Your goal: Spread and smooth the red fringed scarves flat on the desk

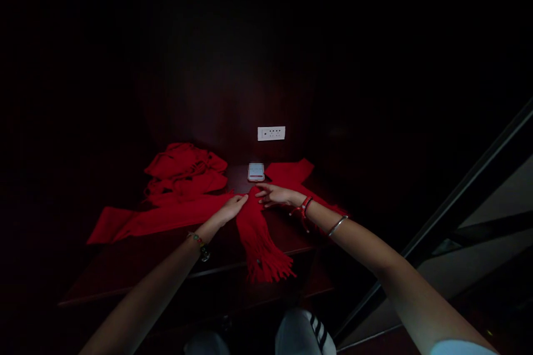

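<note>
A red fringed scarf stretches across the dark table and folds near its middle, its tasselled end hanging over the front edge. My left hand is closed on the scarf at the fold, thumb on top. Just to the right, my right hand has its fingers apart and extended beside the top of the fold; whether the fingertips touch the cloth I cannot tell. Behind that hand lies another piece of red cloth, partly hidden by my wrist.
A heap of red cloth sits at the back left of the table. A lit phone is near the wall, below a white socket panel. My knees are under the front edge. A slanted dark frame stands at right.
</note>
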The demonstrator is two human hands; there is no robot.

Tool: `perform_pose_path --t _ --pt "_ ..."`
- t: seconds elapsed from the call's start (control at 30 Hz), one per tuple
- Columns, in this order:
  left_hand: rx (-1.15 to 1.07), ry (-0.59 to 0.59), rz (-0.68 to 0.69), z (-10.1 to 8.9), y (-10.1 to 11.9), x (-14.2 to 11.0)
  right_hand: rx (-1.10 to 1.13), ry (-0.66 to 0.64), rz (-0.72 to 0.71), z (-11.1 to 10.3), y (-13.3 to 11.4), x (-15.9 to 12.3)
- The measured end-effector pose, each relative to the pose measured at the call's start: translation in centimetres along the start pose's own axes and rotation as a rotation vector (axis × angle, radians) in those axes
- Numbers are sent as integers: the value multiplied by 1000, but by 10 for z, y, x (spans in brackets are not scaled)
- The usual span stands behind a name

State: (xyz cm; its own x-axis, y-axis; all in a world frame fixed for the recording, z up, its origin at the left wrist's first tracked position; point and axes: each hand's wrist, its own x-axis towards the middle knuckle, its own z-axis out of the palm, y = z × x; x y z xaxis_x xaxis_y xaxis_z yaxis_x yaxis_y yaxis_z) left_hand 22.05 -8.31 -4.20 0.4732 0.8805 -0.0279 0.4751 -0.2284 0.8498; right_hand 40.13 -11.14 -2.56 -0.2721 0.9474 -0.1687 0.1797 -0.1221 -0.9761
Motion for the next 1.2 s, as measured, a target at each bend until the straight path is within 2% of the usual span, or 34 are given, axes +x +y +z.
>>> perform_pose_path --t 0.17,0.3,0.4,0.5,0.57,0.63,0.7,0.83,1.0,1.1,1.2 --pt "364 192 -65 18 17 12 -163 51 -171 -12 9 19" --pt "563 202 -150 22 31 18 -483 214 -255 -30 10 24" --pt "623 167 -96 16 29 17 -735 345 -330 -52 11 21" --pt "633 110 90 13 23 17 -951 301 -311 -72 12 20" --pt "659 89 201 16 21 18 -975 216 -265 -79 14 24" --pt "696 72 241 22 23 21 -964 164 -247 -80 16 31" --pt "724 84 185 28 28 23 -956 132 -242 -78 16 39" --pt "769 208 28 29 36 25 -928 113 -258 -73 13 47" --pt "719 216 69 6 41 16 -799 41 -322 -71 2 36" --pt "668 156 218 -22 54 2 -664 -72 -373 -63 -13 23" --pt "772 89 343 -62 78 -19 -631 -256 -326 -45 -35 12"
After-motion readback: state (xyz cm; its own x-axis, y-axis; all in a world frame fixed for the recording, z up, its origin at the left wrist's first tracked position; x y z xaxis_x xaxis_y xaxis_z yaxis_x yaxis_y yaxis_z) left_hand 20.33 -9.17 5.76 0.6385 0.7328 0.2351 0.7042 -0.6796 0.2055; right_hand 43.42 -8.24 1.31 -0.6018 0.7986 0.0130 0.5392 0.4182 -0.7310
